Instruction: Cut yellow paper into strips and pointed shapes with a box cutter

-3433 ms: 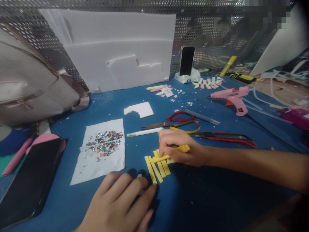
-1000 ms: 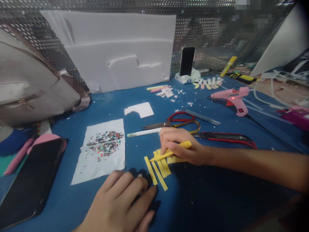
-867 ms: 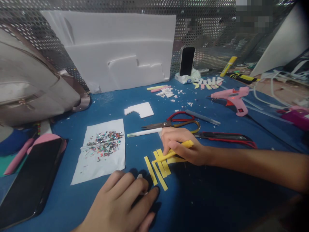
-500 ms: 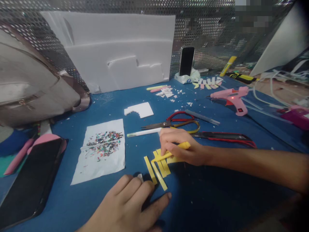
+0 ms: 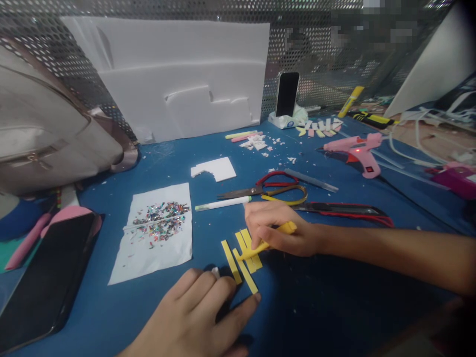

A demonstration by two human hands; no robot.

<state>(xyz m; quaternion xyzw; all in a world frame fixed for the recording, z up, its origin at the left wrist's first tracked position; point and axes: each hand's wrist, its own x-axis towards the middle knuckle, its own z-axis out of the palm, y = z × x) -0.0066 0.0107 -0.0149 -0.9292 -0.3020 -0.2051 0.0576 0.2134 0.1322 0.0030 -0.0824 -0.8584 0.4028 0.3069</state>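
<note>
Yellow strips (image 5: 245,271): narrow, straight-edged, flat on the blue counter (image 5: 320,312) between the hands. Two lie separate; others sit side by side, partly obscured by the right hand (image 5: 277,228). Right hand: clamped on a yellow marker (image 5: 288,227), tip at a strip. Left hand (image 5: 201,312): fingers bent, one fingertip at a strip's near end; grip on a small white piece (image 5: 215,272) cannot be determined. Beyond: scissors (image 5: 256,191), white pen (image 5: 223,204).

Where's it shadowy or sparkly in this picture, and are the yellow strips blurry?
In the head view, deep shadow falls on the blue table below the right forearm, and both right corners go dark; in that same head view, tiny glints dot the glitter, and the yellow strips have fairly clear edges.
</note>
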